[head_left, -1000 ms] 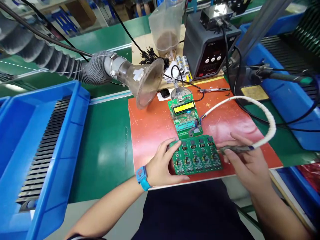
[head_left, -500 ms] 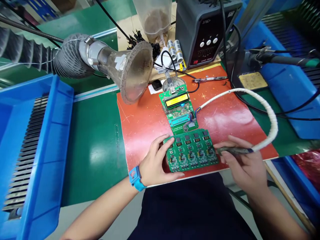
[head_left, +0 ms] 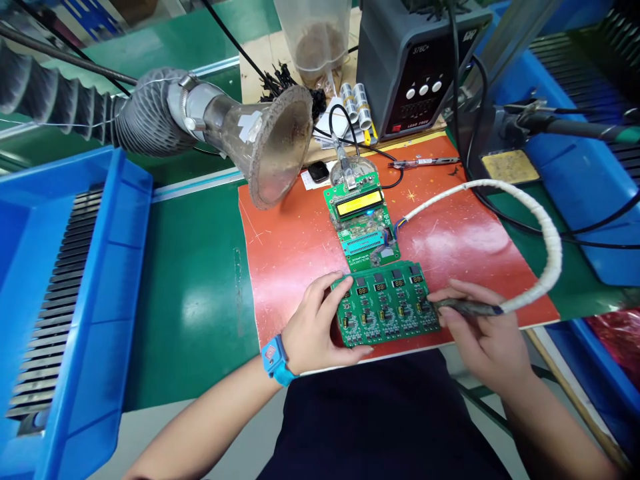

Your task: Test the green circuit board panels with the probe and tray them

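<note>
A green circuit board panel [head_left: 387, 307] with several small two-digit displays lies at the front edge of the red mat [head_left: 290, 267]. My left hand [head_left: 317, 327] grips its left end, thumb along the lower edge and fingers over the upper left corner. My right hand [head_left: 483, 330] pinches a dark probe [head_left: 467, 307], whose tip is at the panel's right end. A white wrapped cable [head_left: 547, 240] runs from the probe to a programmer board [head_left: 363, 220] just behind the panel. That board's screen glows yellow, and a small blue light shines beside it.
A fume funnel [head_left: 283, 147] hangs over the mat's back left. Behind stand a soldering station [head_left: 425, 73] and a plastic tub [head_left: 320, 47]. Blue bins [head_left: 135, 193] flank the mat. A pen [head_left: 425, 162] and a sponge [head_left: 510, 167] lie at the back right.
The whole view has shifted slightly, so things appear a little further right. Both hands keep their hold, and the probe stays at the panel's right end.
</note>
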Available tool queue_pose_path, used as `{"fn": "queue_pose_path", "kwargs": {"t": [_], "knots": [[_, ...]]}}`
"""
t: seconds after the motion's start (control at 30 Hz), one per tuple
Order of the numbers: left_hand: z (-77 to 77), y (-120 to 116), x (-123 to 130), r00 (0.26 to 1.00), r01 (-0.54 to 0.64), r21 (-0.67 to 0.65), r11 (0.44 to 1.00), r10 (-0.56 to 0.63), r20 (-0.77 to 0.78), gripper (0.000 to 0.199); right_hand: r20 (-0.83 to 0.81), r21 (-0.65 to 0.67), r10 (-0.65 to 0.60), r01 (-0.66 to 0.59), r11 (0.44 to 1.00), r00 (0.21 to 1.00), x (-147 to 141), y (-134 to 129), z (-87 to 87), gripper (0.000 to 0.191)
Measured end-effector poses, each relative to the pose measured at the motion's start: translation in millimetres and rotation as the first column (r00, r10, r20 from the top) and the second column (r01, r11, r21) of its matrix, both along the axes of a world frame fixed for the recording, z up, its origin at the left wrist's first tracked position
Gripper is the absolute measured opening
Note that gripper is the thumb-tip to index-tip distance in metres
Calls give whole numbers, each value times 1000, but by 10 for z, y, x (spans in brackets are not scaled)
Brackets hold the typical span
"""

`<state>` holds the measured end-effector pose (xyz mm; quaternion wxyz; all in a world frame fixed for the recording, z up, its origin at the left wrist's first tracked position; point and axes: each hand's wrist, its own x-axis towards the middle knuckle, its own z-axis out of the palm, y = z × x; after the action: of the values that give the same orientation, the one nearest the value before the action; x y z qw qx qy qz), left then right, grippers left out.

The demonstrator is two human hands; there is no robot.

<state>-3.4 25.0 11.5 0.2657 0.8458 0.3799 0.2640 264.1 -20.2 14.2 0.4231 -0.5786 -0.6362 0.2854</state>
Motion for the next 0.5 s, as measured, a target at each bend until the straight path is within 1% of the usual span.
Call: {"fn": "queue_pose_path", "kwargs": {"t": [0.13, 0.23, 0.33, 0.43, 0.5], "knots": [[-2, 6, 8, 1000, -4, 30, 1000, 4, -3, 104, 43, 75, -7, 4, 997, 999, -20, 34, -17, 32], [-11, 19, 6, 1000, -3, 32, 999, 3, -7, 103, 70, 122, -32, 23, 992, 997, -19, 45, -44, 23], [-24, 38, 1, 1000, 2, 68, 998, -1, -14, 103, 2, 64, -49, 49, 997, 999, -9, 24, -68, 18], [-28, 60, -3, 1000, 15, 87, 996, -13, -23, 104, -99, -19, -50, 48, 999, 994, -1, -9, -80, 22], [-26, 70, -7, 999, 26, 85, 996, -25, -21, 103, -148, -32, -36, 32, 999, 988, 0, -22, -83, 25]]}}
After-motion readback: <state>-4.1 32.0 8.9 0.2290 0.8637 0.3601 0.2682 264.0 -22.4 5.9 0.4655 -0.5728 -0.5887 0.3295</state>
